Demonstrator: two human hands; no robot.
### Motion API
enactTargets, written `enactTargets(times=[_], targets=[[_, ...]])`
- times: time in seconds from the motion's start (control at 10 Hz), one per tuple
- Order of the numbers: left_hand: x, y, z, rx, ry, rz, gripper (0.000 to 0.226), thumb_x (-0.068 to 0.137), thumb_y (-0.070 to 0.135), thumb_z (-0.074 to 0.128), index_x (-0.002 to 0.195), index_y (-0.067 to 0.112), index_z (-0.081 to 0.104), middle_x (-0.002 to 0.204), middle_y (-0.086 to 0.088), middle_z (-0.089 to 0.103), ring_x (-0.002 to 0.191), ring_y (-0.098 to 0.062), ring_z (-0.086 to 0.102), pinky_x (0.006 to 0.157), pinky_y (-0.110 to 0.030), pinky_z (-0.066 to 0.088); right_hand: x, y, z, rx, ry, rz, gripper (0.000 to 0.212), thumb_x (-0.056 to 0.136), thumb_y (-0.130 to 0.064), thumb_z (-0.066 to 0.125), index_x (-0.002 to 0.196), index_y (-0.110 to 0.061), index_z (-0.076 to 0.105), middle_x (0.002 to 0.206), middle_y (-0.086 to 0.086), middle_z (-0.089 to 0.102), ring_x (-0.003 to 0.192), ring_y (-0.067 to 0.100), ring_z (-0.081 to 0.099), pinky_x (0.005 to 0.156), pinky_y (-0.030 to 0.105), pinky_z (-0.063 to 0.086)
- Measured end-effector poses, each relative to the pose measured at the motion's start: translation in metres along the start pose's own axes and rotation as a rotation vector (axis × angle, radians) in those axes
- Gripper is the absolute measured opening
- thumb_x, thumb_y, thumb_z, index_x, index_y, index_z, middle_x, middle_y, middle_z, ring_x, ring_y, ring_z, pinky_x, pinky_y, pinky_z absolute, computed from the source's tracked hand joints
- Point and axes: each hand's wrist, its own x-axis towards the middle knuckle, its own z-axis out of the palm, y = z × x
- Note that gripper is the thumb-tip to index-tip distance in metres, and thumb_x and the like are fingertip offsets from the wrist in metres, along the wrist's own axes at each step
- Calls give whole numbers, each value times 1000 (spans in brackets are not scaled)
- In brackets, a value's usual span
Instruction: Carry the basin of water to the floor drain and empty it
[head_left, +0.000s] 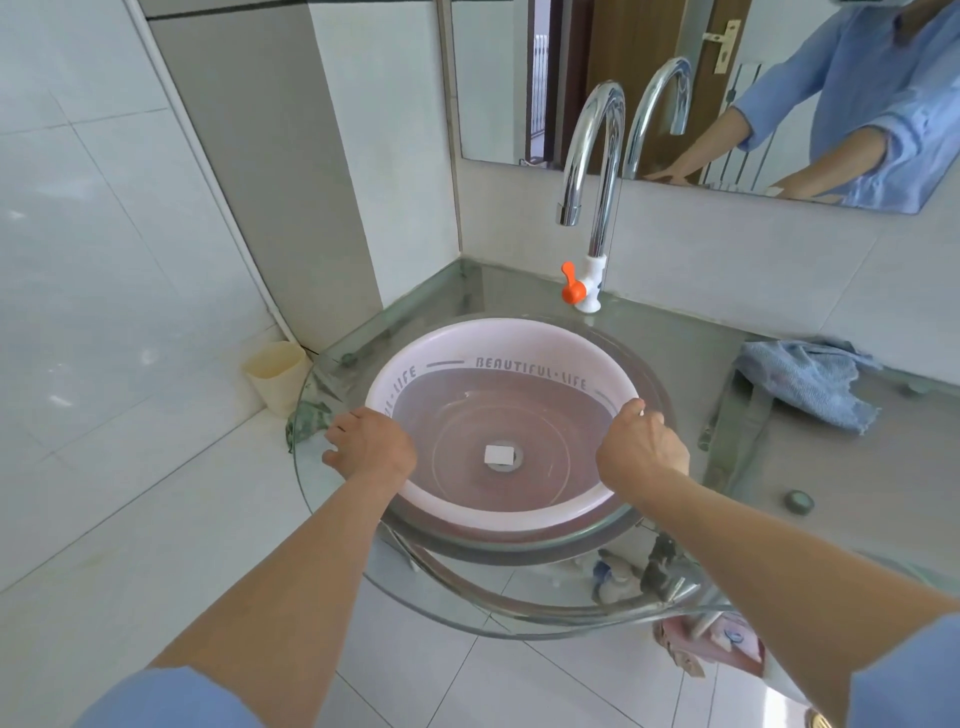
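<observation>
Both hands, left hand (371, 444) and right hand (641, 447), are clasping opposite rims of the water-filled pink basin (511, 364), fingers curled on, keeping it level for lifting.

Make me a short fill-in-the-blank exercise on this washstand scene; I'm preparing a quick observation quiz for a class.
1. The pink basin sits inside a round ____ sink.
2. The tap has a small handle coloured ____.
3. The left hand and the right hand each hold the basin by its ____.
4. A crumpled ____ cloth lies on the counter to the right of the basin.

Missing words: glass; orange; rim; blue
</observation>
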Motion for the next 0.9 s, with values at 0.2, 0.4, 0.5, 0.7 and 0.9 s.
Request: enactTargets(times=[0.2, 0.4, 0.5, 0.7, 0.9], targets=[[8, 3, 1, 10, -51, 14, 48, 85, 23, 53, 127, 2, 38, 127, -20, 41, 118, -33, 39, 95, -44, 39, -1, -3, -7, -80, -17, 25, 51, 85, -14, 46, 133, -4, 34, 122, 13, 52, 109, 30, 52, 85, 35, 45], [-2, 12, -13, -15, 65, 233, 52, 90, 22, 44, 135, 3, 28, 135, -21, 32, 122, -38, 36, 103, -45, 32, -12, -21, -21, -151, 138, -230, 40, 89, -19, 40, 127, -7, 43, 126, 12, 50, 116, 29, 44, 97, 37, 35], [-14, 12, -18, -20, 113, 388, 49, 94, 28, 37, 137, 6, 27, 138, -19, 33, 127, -36, 35, 109, -46, 29, -25, -31, -28, -56, 144, -346, 34, 92, -20, 34, 121, -8, 47, 125, 11, 50, 116, 29, 42, 99, 38, 33], [-39, -5, -3, 77, -132, 586, 63, 97, 44, 23, 147, 15, -2, 157, -8, 4, 145, -28, 1, 116, -47, -2, -49, -29, -19, -98, -45, -480, 48, 96, -26, 31, 139, -6, 29, 149, 8, 26, 142, 27, 11, 116, 39, 13], [-41, 9, -15, 5, 10, 668, 60, 98, 39, 22, 148, 15, -1, 158, -6, 1, 146, -25, -3, 117, -43, -4, -50, -34, -32, 50, 10, -508, 54, 97, -29, 27, 145, -7, 14, 157, 9, 10, 145, 23, 0, 117, 35, 1]])
